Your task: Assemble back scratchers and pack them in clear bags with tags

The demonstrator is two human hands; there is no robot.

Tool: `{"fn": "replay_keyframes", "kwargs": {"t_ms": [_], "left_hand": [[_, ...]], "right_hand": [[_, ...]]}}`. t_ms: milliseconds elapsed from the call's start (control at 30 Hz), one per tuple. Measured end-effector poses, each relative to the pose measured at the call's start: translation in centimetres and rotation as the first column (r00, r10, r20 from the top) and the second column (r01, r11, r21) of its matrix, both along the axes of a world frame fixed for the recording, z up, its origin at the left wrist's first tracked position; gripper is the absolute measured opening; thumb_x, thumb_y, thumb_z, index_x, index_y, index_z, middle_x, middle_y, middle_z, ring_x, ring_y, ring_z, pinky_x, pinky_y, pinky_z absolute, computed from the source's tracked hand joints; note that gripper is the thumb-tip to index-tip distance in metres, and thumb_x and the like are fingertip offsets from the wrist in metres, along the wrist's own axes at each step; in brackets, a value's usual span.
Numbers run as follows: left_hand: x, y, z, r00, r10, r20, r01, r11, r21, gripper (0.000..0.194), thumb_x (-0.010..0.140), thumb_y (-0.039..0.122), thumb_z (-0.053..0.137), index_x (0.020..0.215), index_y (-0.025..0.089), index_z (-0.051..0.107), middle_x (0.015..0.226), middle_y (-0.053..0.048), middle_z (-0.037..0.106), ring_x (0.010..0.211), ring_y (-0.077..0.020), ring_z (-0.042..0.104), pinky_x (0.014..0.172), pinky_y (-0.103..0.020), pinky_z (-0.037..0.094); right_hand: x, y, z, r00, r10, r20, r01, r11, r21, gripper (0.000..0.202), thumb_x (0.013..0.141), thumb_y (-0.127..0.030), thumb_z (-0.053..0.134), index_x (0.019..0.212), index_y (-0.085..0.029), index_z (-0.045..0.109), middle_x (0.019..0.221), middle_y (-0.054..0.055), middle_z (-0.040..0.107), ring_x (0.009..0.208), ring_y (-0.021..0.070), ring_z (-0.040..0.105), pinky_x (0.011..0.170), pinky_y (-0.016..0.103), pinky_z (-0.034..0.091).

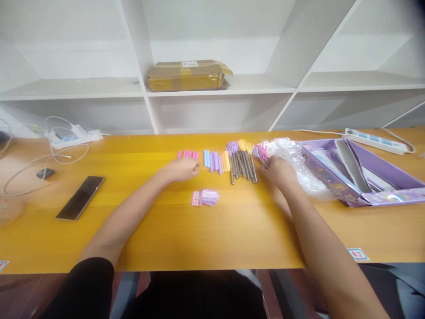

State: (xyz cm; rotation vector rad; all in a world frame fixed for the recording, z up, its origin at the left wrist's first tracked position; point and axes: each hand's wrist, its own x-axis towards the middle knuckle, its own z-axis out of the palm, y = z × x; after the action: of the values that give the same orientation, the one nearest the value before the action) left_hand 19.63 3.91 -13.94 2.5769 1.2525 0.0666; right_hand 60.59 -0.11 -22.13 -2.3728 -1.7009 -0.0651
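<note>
My left hand (182,169) is closed, its fingers curled just in front of a row of pink tubes (190,154); what it grips, if anything, is hidden. Beside it lie blue tubes (206,158), purple tubes (215,162) and yellow tubes (225,162). Several back scratchers (243,165) with metal handles and purple or yellow claw heads lie in a bunch. To their right, my right hand (278,169) pinches a back scratcher (262,153) near a pink claw head. Nearer to me is a small pile of pink and purple cards (206,197).
Crumpled clear plastic wrap (303,170) lies behind my right hand, against an open purple box (395,166). Power strips (378,141) stand at the back. A phone (80,198) and cables (20,177) lie left. A taped carton (189,76) sits on the shelf.
</note>
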Motion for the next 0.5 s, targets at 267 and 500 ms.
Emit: {"fn": "replay_keyframes", "kwargs": {"t_ms": [267,500], "left_hand": [[4.1,4.0,-4.1,0.997,-0.037,0.072,0.032,0.997,0.066,0.084,0.092,0.052,0.074,0.161,0.016,0.042,0.170,-0.022,0.045,0.155,-0.0409,0.039,0.124,-0.053,0.035],[4.7,8.5,-4.6,1.000,0.030,0.001,-0.030,0.998,-0.054,0.113,0.069,0.068,0.090,0.162,0.025,0.043,0.161,-0.022,0.054,0.150,-0.0486,0.041,0.114,-0.054,0.040]], "right_hand": [[-0.3,0.5,-0.8,0.998,-0.010,-0.065,0.019,0.992,0.125,0.033,0.098,-0.031,0.064,0.119,-0.007,0.071,0.111,0.024,0.074,0.093,0.0295,0.068,0.081,0.036,0.047],[0.0,0.3,-1.1,0.994,-0.012,-0.105,0.028,0.989,0.147,0.044,0.107,-0.041,0.051,0.116,-0.008,0.077,0.122,0.025,0.067,0.091,0.0301,0.066,0.088,0.043,0.051]]}}
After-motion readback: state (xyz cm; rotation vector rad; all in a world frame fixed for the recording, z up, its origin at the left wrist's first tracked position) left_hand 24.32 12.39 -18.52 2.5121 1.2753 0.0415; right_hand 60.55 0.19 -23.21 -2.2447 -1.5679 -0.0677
